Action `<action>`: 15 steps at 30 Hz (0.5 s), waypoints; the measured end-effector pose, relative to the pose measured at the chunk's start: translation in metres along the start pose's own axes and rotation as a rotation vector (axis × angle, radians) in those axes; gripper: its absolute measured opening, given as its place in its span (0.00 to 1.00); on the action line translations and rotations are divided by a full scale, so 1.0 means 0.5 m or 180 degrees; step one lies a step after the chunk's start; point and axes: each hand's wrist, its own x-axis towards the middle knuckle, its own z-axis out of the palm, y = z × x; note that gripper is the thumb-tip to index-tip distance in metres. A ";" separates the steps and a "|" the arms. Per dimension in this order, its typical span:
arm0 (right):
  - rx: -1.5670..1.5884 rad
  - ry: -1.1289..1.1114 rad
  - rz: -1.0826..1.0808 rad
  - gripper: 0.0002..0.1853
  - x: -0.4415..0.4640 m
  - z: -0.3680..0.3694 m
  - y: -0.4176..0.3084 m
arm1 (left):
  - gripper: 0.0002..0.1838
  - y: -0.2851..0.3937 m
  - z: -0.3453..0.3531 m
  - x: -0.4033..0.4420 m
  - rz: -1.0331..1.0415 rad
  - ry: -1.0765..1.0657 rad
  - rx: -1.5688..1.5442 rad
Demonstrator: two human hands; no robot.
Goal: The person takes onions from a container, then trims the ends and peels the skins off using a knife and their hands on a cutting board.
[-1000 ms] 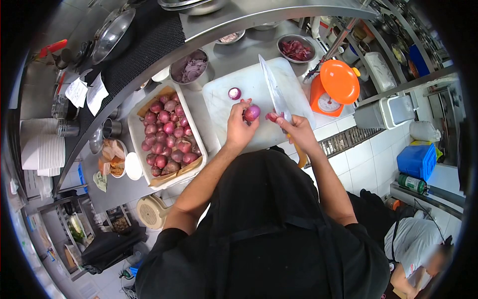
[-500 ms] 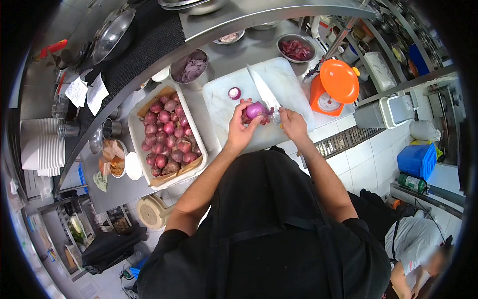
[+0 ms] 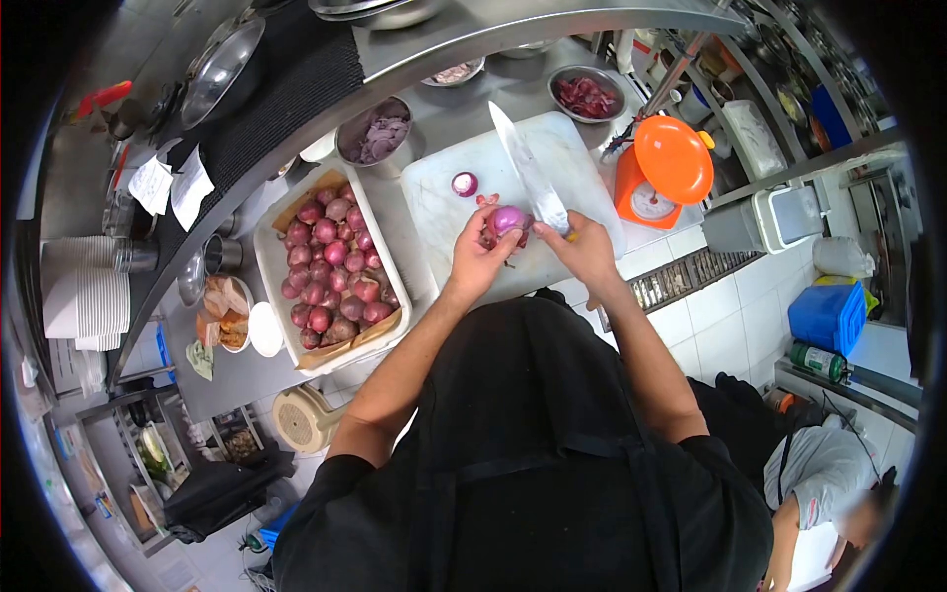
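Note:
Over the near part of a white cutting board [image 3: 444, 178], my left hand [image 3: 477, 259] is closed around a partly peeled red onion [image 3: 508, 219]. Dark outer skin still clings to the onion's lower side. My right hand [image 3: 584, 252] grips a large kitchen knife [image 3: 526, 168] by its handle, the blade pointing up and away across the board. The blade's heel lies close beside the onion; whether they touch I cannot tell. A cut onion end [image 3: 465, 185] rests on the board, and small skin scraps [image 3: 486, 200] lie just above my left fingers.
Left of the board stands a white tray [image 3: 264, 247] of whole red onions. Behind are a metal container of sliced onion [image 3: 383, 138] and a bowl of onion skins [image 3: 586, 97]. An orange scale [image 3: 673, 163] stands at right. Another person [image 3: 824, 474] is at lower right.
The knife has swung slightly, its blade now showing more of its flat side beside the onion. My right hand has shifted a little. The person at lower right has moved, and a white object shows there.

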 end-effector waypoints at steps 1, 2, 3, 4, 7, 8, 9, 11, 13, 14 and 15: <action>0.0179 -0.0013 -0.0059 0.34 -0.007 -0.004 -0.008 | 0.23 0.010 0.004 -0.002 -0.0074 -0.0040 -0.0014; 0.0356 -0.0027 -0.0120 0.32 -0.014 -0.008 -0.020 | 0.23 0.019 0.005 -0.003 -0.0254 -0.0147 -0.0028; 0.0534 -0.0039 -0.0184 0.30 -0.020 -0.014 -0.033 | 0.23 0.027 0.002 -0.004 -0.0432 -0.0253 -0.0041; 0.0410 -0.0087 -0.0142 0.30 -0.022 -0.020 -0.042 | 0.22 0.032 0.000 -0.005 -0.0608 -0.0357 -0.0051; 0.0257 -0.0169 -0.0090 0.30 -0.018 -0.028 -0.049 | 0.23 0.036 0.003 -0.004 -0.0623 -0.0423 -0.0117; 0.0350 -0.0160 -0.0117 0.30 -0.017 -0.021 -0.039 | 0.23 0.037 0.003 -0.004 -0.0636 -0.0443 -0.0086; 0.0441 -0.0153 -0.0145 0.31 -0.015 -0.012 -0.027 | 0.23 0.037 0.003 -0.004 -0.0650 -0.0460 -0.0056; 0.0354 0.0070 -0.0423 0.32 -0.004 0.020 0.012 | 0.24 0.035 0.003 -0.007 -0.0624 -0.0490 0.0021; 0.0240 0.0161 -0.0559 0.34 -0.005 0.024 0.016 | 0.27 0.031 0.002 -0.009 -0.0540 -0.0516 0.0117; 0.0172 0.0146 -0.0556 0.35 -0.005 0.023 0.018 | 0.26 0.030 0.003 -0.009 -0.0518 -0.0504 0.0103; 0.0106 0.0134 -0.0555 0.35 -0.007 0.017 0.010 | 0.25 0.026 0.004 -0.008 -0.0493 -0.0495 0.0091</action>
